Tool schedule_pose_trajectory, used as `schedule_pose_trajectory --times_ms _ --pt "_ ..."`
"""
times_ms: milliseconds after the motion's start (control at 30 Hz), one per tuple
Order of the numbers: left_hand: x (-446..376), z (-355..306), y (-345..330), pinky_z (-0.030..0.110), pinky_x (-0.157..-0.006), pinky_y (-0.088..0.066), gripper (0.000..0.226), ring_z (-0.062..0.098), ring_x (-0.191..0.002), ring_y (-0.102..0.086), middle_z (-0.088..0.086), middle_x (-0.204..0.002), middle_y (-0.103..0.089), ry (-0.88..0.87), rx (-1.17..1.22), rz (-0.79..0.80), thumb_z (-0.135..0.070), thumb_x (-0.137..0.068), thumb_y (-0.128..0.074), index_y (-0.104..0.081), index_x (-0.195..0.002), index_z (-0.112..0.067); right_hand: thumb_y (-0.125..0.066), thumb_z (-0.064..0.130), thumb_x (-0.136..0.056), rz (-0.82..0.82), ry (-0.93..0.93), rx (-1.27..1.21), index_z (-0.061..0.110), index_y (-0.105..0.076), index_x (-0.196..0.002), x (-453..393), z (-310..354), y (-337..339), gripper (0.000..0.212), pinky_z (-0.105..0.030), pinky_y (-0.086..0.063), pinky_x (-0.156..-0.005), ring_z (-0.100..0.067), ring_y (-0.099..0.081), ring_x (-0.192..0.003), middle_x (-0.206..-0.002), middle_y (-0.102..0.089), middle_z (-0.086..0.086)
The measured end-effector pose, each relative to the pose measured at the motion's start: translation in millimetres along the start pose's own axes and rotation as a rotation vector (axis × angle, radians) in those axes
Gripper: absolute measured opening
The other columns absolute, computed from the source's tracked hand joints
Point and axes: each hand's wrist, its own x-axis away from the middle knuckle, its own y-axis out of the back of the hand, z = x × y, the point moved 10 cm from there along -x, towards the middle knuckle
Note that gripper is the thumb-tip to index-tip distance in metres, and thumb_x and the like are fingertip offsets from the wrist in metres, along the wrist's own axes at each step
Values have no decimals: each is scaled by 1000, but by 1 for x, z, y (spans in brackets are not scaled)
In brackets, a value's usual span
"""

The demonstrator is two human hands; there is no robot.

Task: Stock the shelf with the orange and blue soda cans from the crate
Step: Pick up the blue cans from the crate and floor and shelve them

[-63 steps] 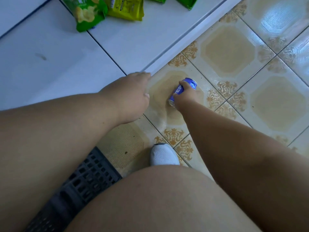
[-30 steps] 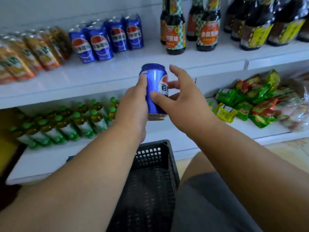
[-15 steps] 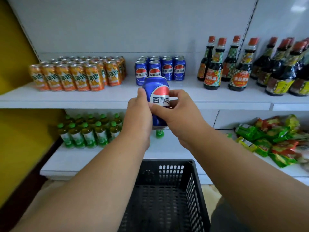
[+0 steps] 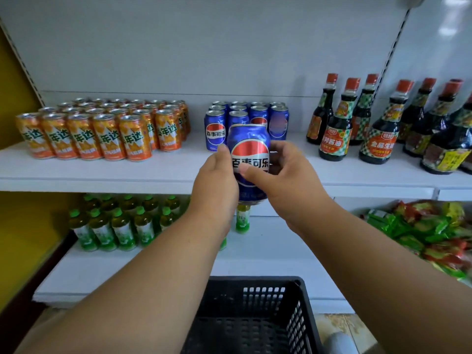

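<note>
Both hands are gripping one blue can (image 4: 249,152) upright in front of the upper shelf (image 4: 102,172): left hand (image 4: 215,182) is wrapping its left side, right hand (image 4: 286,180) is curling round the right, thumb across the label. Behind it the blue cans (image 4: 215,129) are standing in rows, orange cans (image 4: 102,131) to their left, dark sauce bottles (image 4: 334,129) to the right. Green bottles (image 4: 122,226) and snack bags (image 4: 421,231) are sitting on the lower shelf. Black crate (image 4: 255,315) is sitting below the arms.

blue cans (image 4: 246,117): about 12 | crate (image 4: 251,315): 1 | hands (image 4: 255,175): 2
</note>
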Motion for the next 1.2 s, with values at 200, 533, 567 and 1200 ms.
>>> schedule_pose_trajectory --times_ms 200,533,567,1200 --pt "-46 -15 -24 20 -84 -51 36 10 -108 -61 -9 -121 -59 -273 -411 127 -32 -104 -44 -47 -140 -31 -84 28 -77 -65 73 85 26 -48 -123 -57 -13 14 58 -17 -56 -78 4 -64 -91 -111 -63 14" --pt "-132 7 -92 29 -85 -53 49 13 -100 -62 -4 -116 -61 -458 -753 242 -33 -76 -79 -60 -121 -30 -85 23 -76 -121 90 227 19 -48 -134 -150 -56 29 69 -14 -53 -76 7 -58 -84 -105 -60 18" --pt "-138 7 -96 24 -79 -51 48 13 -97 -61 -3 -116 -60 -472 -763 215 -31 -74 -79 -61 -119 -27 -84 22 -76 -134 98 231 19 -48 -134 -155 -61 31 68 -9 -51 -74 12 -57 -82 -104 -59 19" --pt "-211 59 -107 42 -85 -56 45 18 -100 -65 -2 -114 -66 -407 -708 112 -32 -75 -63 -57 -119 -25 -79 31 -82 -194 62 379 20 -45 -134 -232 -112 15 63 -39 -51 -93 -22 -63 -112 -121 -66 0"
